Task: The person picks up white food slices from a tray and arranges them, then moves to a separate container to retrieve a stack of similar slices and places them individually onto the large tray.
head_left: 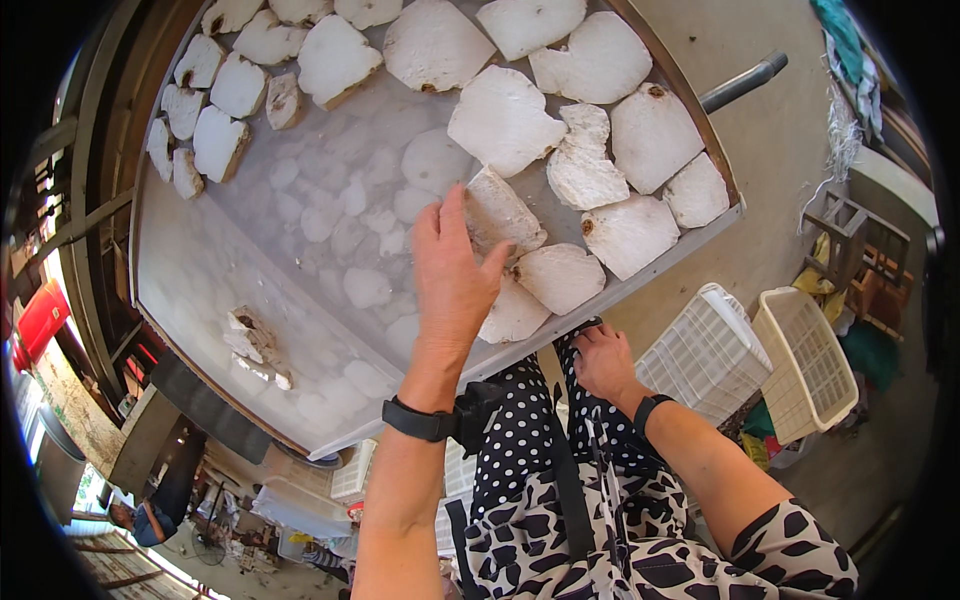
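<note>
My left hand [448, 265] reaches over the pale, framed table top and grips the left edge of a thick white slab [507, 217] with a rough, brown-flecked surface. Its fingers are at the upper edge and its thumb at the lower corner. Similar irregular white slabs with brown rind spots lie around it: one large slab [503, 120] above, another slab [630, 235] to the right, and a smaller slab [560, 277] just below the thumb. On my dark polka-dot trouser leg rests my right hand [603, 362], holding nothing, its fingers loosely spread.
Paler pieces [335, 215] show hazily in the table's middle. Broken chunks [255, 345] lie at its left. A metal pipe [745, 82] juts from the right rim. Plastic baskets [705, 350] stand on the floor at right, near a wooden stool [850, 240]. Another person [155, 515] is at far lower left.
</note>
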